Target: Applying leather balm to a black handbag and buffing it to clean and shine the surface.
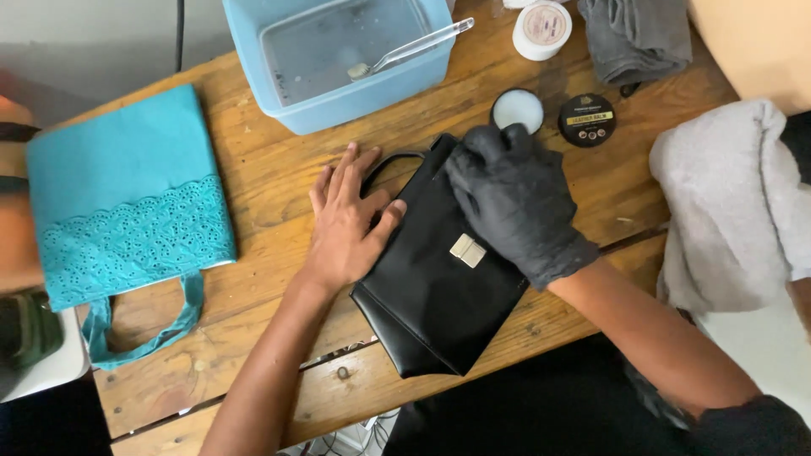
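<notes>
Head view looking straight down at your two hands on a black leather handbag [431,308] lying flat on the wooden table [270,169]. Your left hand [346,224] is bare, fingers spread fairly wide and pressed flat, with the thumb and palm edge on the bag's left side and the fingertips pointing up past the thin black strap [390,160]. So that one is holding nothing, just pinning the bag down.

Your right hand [511,203] is in a black glove and sits on the upper right part of the bag, fingers curled loosely down against the leather. Can't tell if there's a cloth or anything tucked under the palm, it's black on black.

Key bit: the bag's long axis runs diagonally, from the strap end up by your fingertips down to the bottom corner near the table's front edge. Most of the bag body lies below and between both sets of fingers, toward your wrists. The small silver clasp [467,250] is just under the gloved hand's heel, so the right hand is clearly the nearer one to it.

Just beyond the gloved fingertips there's an open round tin [517,110] with pale stuff inside, and its dark lid [586,120] beside it. Further out sit a blue plastic tub [253,51] and a teal fabric bag [127,194] way off to the left of your bare fingers.
</notes>
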